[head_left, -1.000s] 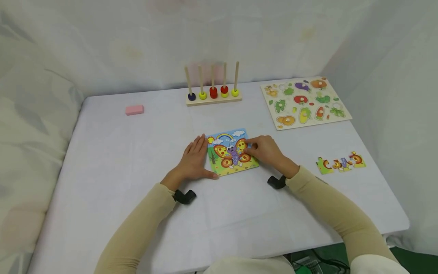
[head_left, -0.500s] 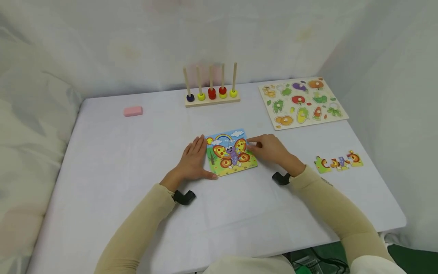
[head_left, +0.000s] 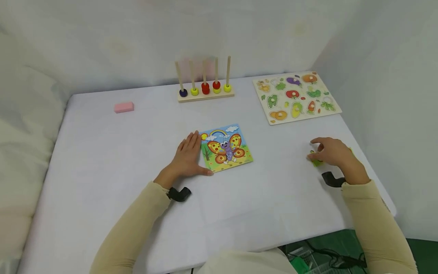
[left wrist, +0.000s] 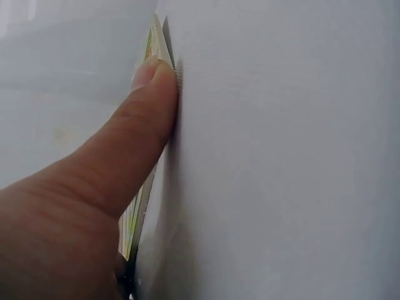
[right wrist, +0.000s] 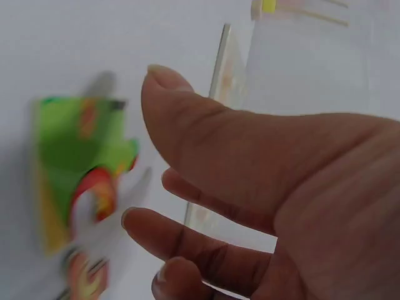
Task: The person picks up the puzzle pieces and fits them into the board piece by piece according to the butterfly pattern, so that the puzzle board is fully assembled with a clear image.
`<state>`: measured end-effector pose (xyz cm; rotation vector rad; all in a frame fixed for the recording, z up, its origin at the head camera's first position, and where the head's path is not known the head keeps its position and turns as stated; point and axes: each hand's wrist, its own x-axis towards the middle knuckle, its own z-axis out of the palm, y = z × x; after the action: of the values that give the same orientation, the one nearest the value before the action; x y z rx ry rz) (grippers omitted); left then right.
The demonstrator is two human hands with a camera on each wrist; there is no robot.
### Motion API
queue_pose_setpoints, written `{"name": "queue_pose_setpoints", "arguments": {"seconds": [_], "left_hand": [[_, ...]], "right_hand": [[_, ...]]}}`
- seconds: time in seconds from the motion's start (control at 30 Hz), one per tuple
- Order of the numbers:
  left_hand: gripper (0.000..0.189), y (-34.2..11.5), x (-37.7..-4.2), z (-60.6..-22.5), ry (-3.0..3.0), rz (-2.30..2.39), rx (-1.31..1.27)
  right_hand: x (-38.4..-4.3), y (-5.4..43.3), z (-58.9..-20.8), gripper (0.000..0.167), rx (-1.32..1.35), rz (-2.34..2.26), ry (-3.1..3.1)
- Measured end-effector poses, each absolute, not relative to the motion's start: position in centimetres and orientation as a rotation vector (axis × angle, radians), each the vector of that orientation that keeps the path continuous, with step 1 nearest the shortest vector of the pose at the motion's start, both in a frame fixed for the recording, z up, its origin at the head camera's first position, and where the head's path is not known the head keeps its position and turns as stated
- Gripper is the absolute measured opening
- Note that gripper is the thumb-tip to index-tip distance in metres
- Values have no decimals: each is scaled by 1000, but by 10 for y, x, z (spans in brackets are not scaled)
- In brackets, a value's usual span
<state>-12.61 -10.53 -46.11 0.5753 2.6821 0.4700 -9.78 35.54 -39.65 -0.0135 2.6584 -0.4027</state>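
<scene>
The butterfly puzzle [head_left: 226,148] lies on the tabletop [head_left: 260,201], the left hand [head_left: 186,160] along its left edge, fingers straight, thumb touching the lower corner. The right hand [head_left: 333,154], thumb and fingers parted, hangs beside a green puzzle piece [right wrist: 69,147], seemingly clear of it, though the wrist view blurs.

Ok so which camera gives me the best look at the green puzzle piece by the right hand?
The right wrist view: the green puzzle piece shows uncovered there, though blurred. In the head view, the right hand hides most of it; the left wrist view doesn't show it.
</scene>
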Motion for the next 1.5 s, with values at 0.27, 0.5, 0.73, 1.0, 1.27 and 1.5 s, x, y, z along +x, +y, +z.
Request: {"name": "queue_pose_setpoints", "arguments": {"seconds": [0.27,0.5,0.73,1.0,1.27,1.5], "left_hand": [[136,-108,-126,-463,2682,452,569],[136,-107,-126,-462,2687,482,591],[136,-108,-126,-460,2684,490,595],[135,-109,-126,-464,2682,505,596],[137,-106,-128,-465,2694,480,606],[137,-106,-127,-464,2688,478,599]], "right_hand": [[-80,371,-415,57,53,-470,2715],[-78,371,-425,45,46,-492,2768],[-75,365,-428,46,74,-515,2797],[-73,358,-427,46,128,-537,2818],[-69,341,-415,39,111,-614,2825],[-79,274,-406,40,-124,-966,2793]]}}
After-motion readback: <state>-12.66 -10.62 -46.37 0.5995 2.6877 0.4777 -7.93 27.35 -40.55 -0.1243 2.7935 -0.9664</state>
